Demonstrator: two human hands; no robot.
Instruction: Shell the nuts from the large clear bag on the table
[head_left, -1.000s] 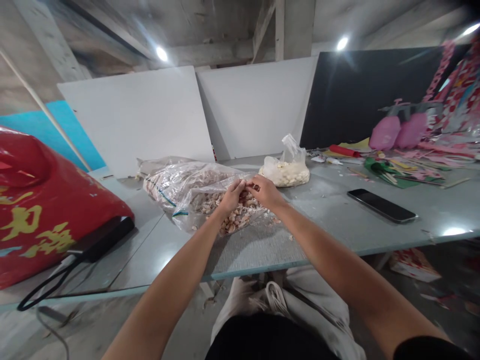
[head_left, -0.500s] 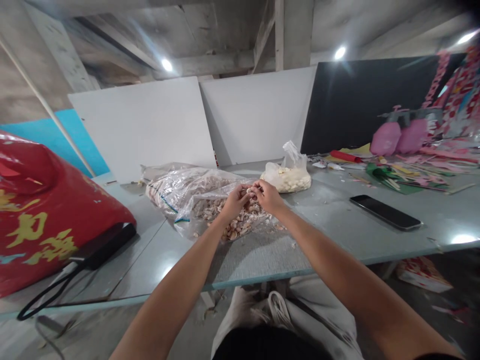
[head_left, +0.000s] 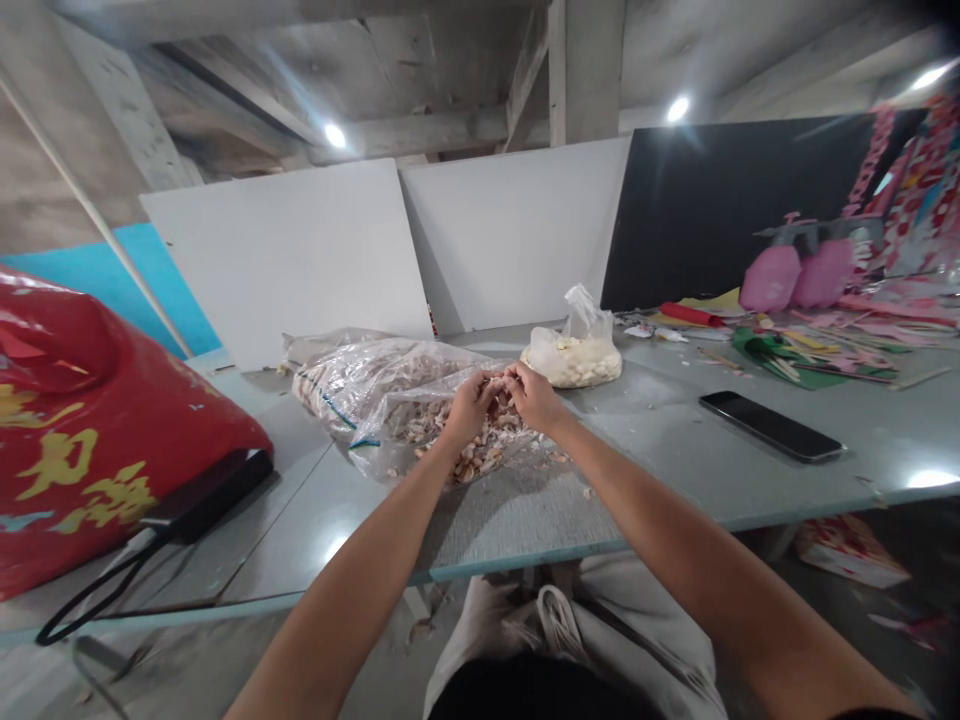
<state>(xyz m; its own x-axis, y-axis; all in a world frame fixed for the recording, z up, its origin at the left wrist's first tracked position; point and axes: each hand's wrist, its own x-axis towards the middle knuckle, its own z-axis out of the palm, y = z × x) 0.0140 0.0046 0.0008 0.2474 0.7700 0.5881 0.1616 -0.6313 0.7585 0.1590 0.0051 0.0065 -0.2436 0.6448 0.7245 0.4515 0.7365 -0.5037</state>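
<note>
Above the mouth of a clear plastic bag, my left hand and my right hand meet fingertip to fingertip. Both are closed in a pinch on a small pale piece, which looks like a garlic clove and is mostly covered by the fingers. Below them, a heap of garlic cloves and papery skins spills from the bag onto the table. Just beyond my right hand stands a smaller translucent bag of cream-white pieces that look like peeled cloves.
On the grey table a black phone lies to the right. A big red bag and a black device with a cable take up the left. Pink spray bottles and coloured scraps crowd the far right. Panels lean behind.
My fingers have shifted slightly against each other, and the pale piece between them shows less. The bags and the heap are where they were.
</note>
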